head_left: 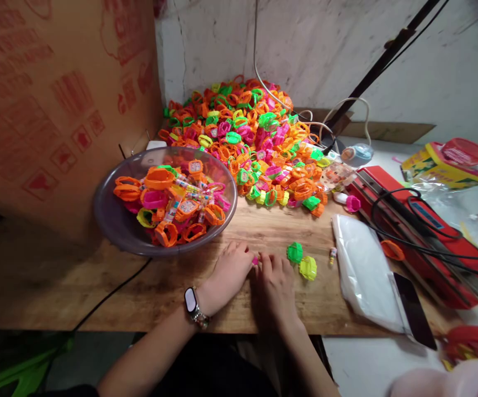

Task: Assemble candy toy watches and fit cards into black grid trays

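Observation:
My left hand (229, 271), with a watch on its wrist, and my right hand (275, 281) meet on the wooden table (181, 281), fingers curled together over a small pink toy piece (256, 260). Just right of my right hand lie a green toy ring (294, 252) and a yellow-green toy ring (308, 268). A grey bowl (115, 220) holding assembled orange, pink and yellow toy rings stands to the upper left of my hands. Behind them rises a big heap of loose coloured toy rings (247, 132).
A stack of clear plastic bags (363, 270) and a dark phone (415, 311) lie to the right. A red sealing machine (421, 231) with black cables sits beyond them. A cardboard box (57, 99) stands at left. A black cable (110, 295) runs under the bowl.

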The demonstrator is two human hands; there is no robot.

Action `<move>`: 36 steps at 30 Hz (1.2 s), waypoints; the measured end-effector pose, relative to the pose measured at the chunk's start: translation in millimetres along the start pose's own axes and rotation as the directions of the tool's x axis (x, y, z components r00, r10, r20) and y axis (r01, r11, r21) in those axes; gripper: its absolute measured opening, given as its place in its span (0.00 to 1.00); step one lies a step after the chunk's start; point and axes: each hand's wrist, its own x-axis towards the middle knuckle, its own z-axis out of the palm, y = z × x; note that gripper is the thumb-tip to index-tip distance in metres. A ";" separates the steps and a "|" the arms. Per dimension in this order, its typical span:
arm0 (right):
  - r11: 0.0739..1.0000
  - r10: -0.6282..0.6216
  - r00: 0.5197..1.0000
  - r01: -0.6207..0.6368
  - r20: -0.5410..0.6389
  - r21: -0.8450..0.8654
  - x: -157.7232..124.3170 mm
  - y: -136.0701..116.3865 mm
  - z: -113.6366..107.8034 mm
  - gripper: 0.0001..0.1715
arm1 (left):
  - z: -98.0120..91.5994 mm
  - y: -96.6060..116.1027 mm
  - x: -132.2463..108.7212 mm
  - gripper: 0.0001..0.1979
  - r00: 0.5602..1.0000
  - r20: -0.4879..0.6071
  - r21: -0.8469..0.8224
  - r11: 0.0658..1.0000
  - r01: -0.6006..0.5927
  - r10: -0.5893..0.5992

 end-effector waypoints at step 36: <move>0.743 0.657 0.750 -0.661 0.076 0.107 30.2 149.6 23.4 0.19 | 57.8 59.0 111.4 0.12 0.988 -0.101 -0.533 0.845 0.047 -0.119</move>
